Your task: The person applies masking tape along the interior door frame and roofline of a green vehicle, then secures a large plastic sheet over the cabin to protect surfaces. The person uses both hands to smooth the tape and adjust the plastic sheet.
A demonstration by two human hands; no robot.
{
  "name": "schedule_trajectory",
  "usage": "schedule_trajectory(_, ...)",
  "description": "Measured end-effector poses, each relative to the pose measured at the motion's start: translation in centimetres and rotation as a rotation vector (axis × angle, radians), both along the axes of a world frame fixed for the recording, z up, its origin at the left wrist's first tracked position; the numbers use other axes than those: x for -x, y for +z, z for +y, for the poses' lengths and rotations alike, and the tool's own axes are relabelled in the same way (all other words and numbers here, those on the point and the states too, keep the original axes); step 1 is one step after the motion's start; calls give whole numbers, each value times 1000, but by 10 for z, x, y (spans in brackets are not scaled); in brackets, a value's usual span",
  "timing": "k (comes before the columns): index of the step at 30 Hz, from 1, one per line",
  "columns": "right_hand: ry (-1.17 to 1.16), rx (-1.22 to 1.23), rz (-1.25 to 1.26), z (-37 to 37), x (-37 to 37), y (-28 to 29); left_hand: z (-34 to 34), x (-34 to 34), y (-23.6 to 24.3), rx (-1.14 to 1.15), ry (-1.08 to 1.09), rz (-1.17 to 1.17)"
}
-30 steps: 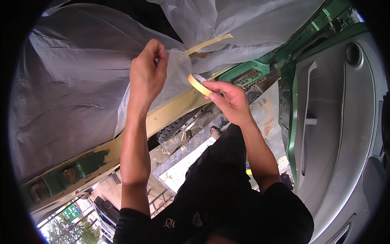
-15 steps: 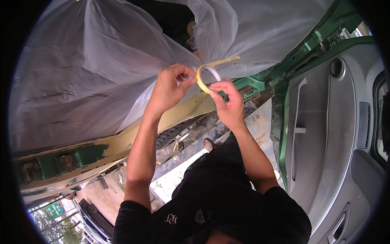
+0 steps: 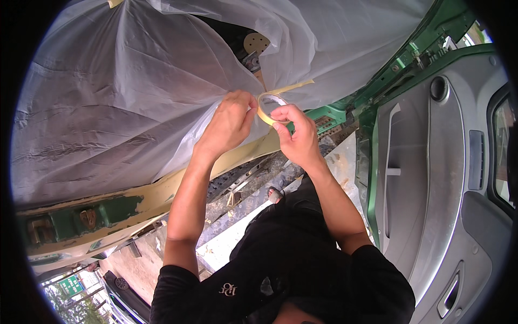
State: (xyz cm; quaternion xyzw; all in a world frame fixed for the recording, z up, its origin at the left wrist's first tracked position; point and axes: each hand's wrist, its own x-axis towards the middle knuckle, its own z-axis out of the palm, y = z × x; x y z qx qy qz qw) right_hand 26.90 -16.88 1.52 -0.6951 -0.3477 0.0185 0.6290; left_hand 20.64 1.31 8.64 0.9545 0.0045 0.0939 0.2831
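Observation:
My right hand pinches a roll of yellow masking tape by its lower rim, thumb outside and fingertips reaching into the ring. Just left of the roll, my left hand is closed with its fingertips pressed together. Whatever those fingertips grip is hidden behind the hand. Translucent plastic sheeting hangs in folds behind both hands and gathers near the left fingers. Beyond the roll, a strip of yellow tape lies along the sheeting, slanting up to the right.
A gap in the sheeting shows a round tan disc with holes. On the right stands a vehicle door with a grey inner panel. Below the sheeting runs a tan-and-green body sill. My sandalled foot rests on the ground.
My left fingers have come away from the roll's side and turned more closed, knuckles up. The roll and my right hand have shifted slightly left.

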Motion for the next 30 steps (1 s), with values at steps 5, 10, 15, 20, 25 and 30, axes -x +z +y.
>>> schedule_trajectory(5, 21, 99, 96, -2, -4, 5, -3, 4, -2, -10, -29, 60)
schedule_trajectory(10, -115, 391, -91, -7, -13, -10, -8, 9, -3, 12, -53, 77)
schedule_trajectory(15, 17, 399, 116, -16, -14, -10, 0, 10, -5, 63, -63, 147)
schedule_trajectory(20, -41, 326, -9, -28, -11, -8, 9, 6, -6, 234, 9, 100)
schedule_trajectory(25, 34, 509, -241, -16, 1, 18, 5, 0, -7, 266, 71, 62)
schedule_trajectory(30, -79, 573, -255, 11, -5, 29, -4, -1, 0, 272, 93, 140)
